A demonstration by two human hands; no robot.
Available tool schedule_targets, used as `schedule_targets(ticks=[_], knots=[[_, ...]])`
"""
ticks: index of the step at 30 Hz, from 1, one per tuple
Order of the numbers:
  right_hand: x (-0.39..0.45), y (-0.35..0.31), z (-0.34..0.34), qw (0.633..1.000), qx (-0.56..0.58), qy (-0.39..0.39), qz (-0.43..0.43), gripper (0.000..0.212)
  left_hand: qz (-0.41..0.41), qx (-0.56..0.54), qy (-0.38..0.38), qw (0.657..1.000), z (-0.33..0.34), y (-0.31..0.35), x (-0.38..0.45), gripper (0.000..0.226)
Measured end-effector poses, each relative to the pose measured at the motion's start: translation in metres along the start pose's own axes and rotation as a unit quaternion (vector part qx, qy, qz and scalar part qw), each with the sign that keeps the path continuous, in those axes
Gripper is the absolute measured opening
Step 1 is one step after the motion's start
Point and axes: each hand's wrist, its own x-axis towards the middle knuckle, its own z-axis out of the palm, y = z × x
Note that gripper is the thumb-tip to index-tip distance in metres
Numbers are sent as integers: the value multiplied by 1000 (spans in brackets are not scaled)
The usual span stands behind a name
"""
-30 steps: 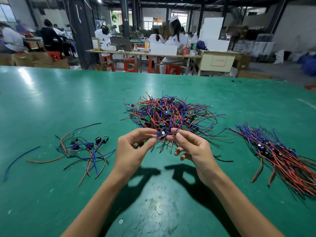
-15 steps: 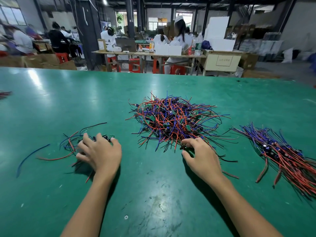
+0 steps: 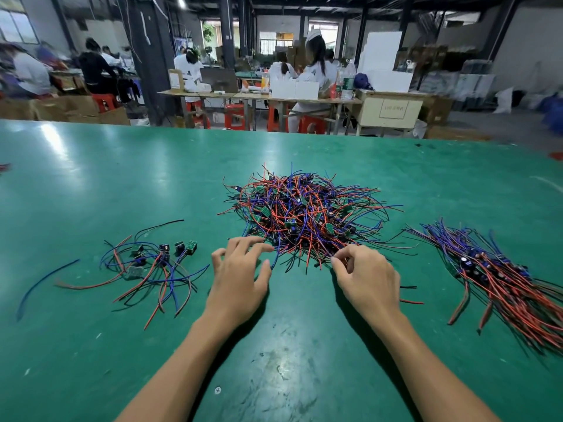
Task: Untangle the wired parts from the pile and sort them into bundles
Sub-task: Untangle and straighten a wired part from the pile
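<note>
A tangled pile of red, blue and black wired parts [image 3: 307,214] with small green boards lies mid-table. To the left lies a loose group of a few wired parts [image 3: 152,263]. At the right lies a long bundle of wired parts [image 3: 502,278], laid side by side. My left hand [image 3: 240,275] hovers at the pile's near left edge with its fingers spread, holding nothing. At the pile's near right edge, my right hand [image 3: 368,275] has its fingers curled, and thumb and forefinger pinch wire ends there.
The green table [image 3: 91,184] stretches far on all sides. A single blue wire [image 3: 42,284] lies at the far left. Beyond the far edge, people sit at workbenches [image 3: 259,97] with red stools and boxes.
My left hand has left the small group at the left and moved right to the pile's near edge. The right hand has stayed at the pile's edge, with its fingers now curled on wires.
</note>
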Motion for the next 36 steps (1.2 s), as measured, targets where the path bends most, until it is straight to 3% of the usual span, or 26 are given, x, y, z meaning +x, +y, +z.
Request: schedule_targets(ticks=[2,4,7,12,16,20,23,25,27,29,36], knots=[[-1,-5,-4,999,40,10,-19,12,19,-28,10,999,0,3,-1,19],[-3,-13,-7,996,87,17,-32,13,-3,-123,7,992,0,9,-2,17],[-13,-23,-10,989,123,21,-82,14,-128,-340,-59,930,1,23,-1,20],[-28,-38,-8,954,196,4,-227,8,-247,-509,-132,814,-1,30,3,28],[-35,-43,-3,917,245,-73,-305,19,-270,-525,-145,794,-3,22,3,16],[-30,-40,-4,932,305,-155,-121,54,-284,-558,-195,755,-11,18,6,17],[-19,-32,-4,927,328,-183,-17,50,-290,-572,-217,736,-14,16,7,26],[-13,-31,-6,880,430,-197,37,40,-291,-560,-221,744,-12,15,7,23],[-9,-31,-9,827,525,-189,64,26,-297,-552,-223,747,-8,15,7,20],[-8,-31,-12,804,568,-163,65,20,-296,-552,-228,745,-6,15,7,19],[-7,-29,-8,809,576,-78,89,14,-212,-528,-313,760,-7,11,5,24]])
